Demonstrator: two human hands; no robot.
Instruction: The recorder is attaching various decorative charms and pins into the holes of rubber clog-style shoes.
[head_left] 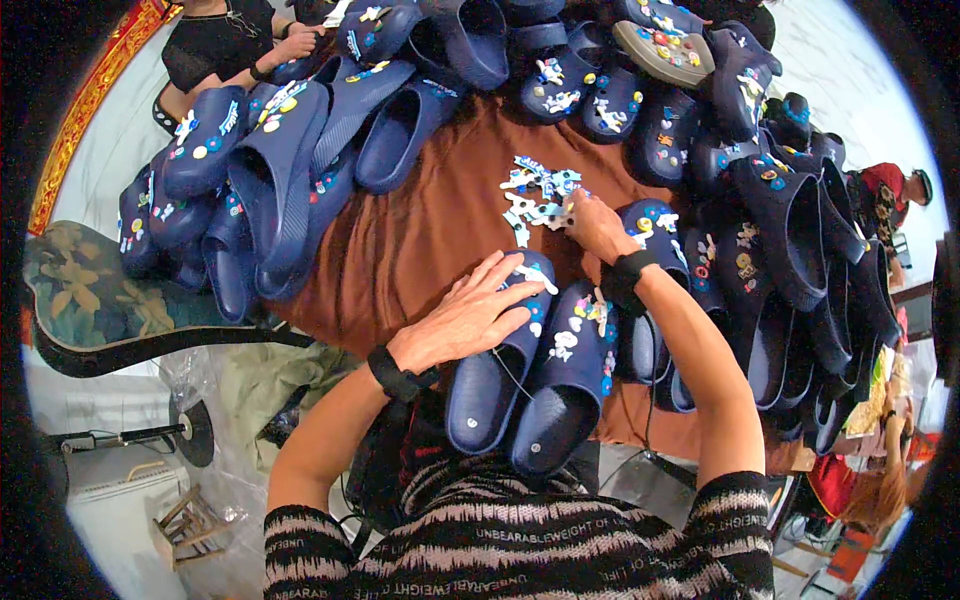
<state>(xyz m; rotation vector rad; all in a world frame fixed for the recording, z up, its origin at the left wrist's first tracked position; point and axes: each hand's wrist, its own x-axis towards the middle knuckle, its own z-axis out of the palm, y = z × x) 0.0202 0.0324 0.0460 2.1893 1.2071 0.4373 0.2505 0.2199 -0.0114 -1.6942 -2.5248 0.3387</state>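
Sweater [530, 545] looming, clog [490, 385] pointing away, axis slanting right; left hand [462, 318] lying splayed, right hand [600, 230], grip I'm not discerning.

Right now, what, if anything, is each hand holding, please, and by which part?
The left hand lies over a clog near its toe; no grip shows. The right hand is at the charms; whether it pinches one is unclear.

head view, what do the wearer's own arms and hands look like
The left hand and right hand are ungloved, each with a broad black wristband behind it. The short knit sleeves are black with ragged pale stripes and pale lettering.
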